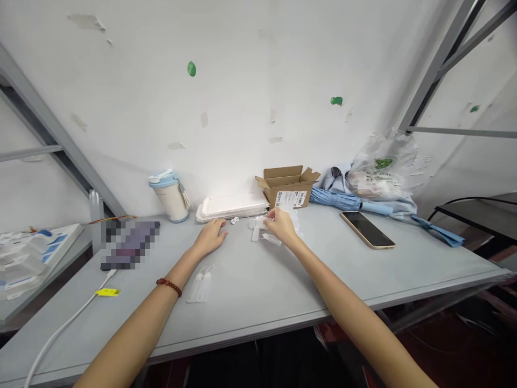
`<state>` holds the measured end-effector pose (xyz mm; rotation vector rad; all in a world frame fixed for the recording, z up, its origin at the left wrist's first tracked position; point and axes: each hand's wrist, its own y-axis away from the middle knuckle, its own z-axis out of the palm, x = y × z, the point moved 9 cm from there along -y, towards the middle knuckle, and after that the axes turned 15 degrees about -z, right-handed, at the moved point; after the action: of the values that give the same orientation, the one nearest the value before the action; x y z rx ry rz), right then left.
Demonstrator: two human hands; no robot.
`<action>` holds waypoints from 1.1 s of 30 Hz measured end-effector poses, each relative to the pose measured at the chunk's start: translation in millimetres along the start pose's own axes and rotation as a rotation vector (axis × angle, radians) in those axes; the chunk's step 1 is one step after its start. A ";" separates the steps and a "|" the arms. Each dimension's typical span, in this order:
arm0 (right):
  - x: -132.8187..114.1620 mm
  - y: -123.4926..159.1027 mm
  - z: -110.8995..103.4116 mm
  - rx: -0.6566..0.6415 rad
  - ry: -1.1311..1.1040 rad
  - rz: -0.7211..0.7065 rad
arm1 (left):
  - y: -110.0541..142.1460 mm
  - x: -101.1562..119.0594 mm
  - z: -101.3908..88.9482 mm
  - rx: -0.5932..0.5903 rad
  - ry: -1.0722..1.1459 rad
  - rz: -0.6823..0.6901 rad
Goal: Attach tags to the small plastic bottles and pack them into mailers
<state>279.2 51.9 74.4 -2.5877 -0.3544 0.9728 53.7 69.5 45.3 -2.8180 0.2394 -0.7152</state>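
Note:
My left hand (210, 236) lies on the table with thumb and fingers apart, holding nothing. Beside its fingertips are some tiny white caps (235, 220). My right hand (283, 226) is closed in a pinch over a small group of white plastic pieces (255, 233); what sits between its fingertips is too small to make out. Under that hand lies a slim translucent tube (272, 238), and a clear plastic bag (294, 220) is partly hidden behind it. Nearer me, two small translucent squeeze bottles (200, 286) with thin spouts lie side by side.
At the back stand a cream tumbler (172, 199), a stack of white flat boxes (234, 205) and an open cardboard box (288, 188). A blue umbrella (339, 200), plastic carrier bag (383, 172) and phone (367, 230) are right. A white cable (67, 323) runs along the left.

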 end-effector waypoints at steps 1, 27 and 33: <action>0.7 0.1 -1.2 -0.009 0.032 0.001 | 0.0 3.3 -0.7 0.012 -0.010 0.031; -144.4 89.8 72.6 -0.520 -0.315 -0.712 | 2.5 10.8 1.7 0.044 0.109 0.180; -159.9 111.8 87.8 -0.599 -0.298 -0.849 | -5.4 20.8 15.5 -0.038 0.132 0.204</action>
<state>115.1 -84.6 60.5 -2.2909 -1.8706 0.9887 79.8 73.0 42.8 -2.7309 0.5587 -0.8578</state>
